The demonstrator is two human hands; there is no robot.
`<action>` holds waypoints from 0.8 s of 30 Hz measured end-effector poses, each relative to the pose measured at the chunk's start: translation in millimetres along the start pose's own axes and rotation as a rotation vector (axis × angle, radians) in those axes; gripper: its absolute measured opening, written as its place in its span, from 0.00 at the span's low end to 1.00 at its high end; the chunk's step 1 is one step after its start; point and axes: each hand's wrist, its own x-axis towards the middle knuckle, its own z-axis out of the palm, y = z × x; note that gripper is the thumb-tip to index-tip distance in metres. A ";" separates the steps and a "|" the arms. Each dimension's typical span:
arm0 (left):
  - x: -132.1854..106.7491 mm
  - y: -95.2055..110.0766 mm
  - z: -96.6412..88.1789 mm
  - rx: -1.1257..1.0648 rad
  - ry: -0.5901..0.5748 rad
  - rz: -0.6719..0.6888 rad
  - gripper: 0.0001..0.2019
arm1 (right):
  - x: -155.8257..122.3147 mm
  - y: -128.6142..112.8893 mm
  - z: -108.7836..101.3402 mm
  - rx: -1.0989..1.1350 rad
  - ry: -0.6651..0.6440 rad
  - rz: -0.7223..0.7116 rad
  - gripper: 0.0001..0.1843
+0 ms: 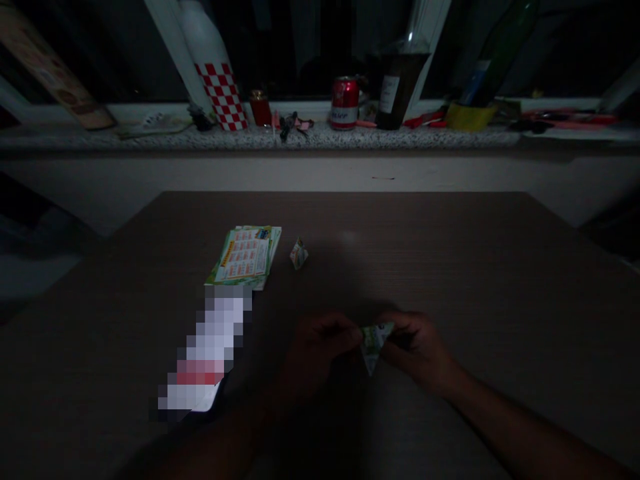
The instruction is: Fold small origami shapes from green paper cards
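Between my two hands is a small folded paper triangle (373, 345), green and white with print, its point facing down toward me. My left hand (325, 343) pinches its left corner between thumb and fingers. At the opposite corner my right hand (415, 347) grips the paper, fingers closed on it. Farther off, a small folded paper piece (299, 254) stands on the table by itself. Left of that piece lies a stack of printed sheets (245, 257), green-edged with red and white blocks of print.
A lit phone (210, 353), its screen blurred out, lies left of my hands on the brown table (450, 267). Along the granite windowsill (300, 140) stand a red-checked bottle (223, 93), a red can (345, 103), a dark bottle (393, 90) and a green bottle (500, 57).
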 end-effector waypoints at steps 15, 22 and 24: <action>-10.2 2.2 3.0 0.485 -0.042 0.304 0.15 | 2.0 -2.4 2.8 0.064 0.026 -0.002 0.14; -7.4 -3.4 2.3 0.455 -0.086 0.280 0.15 | 1.4 0.5 1.4 0.077 0.001 0.032 0.16; -7.7 -3.0 2.4 0.461 -0.075 0.278 0.16 | 1.8 -0.8 0.9 0.100 -0.005 0.030 0.16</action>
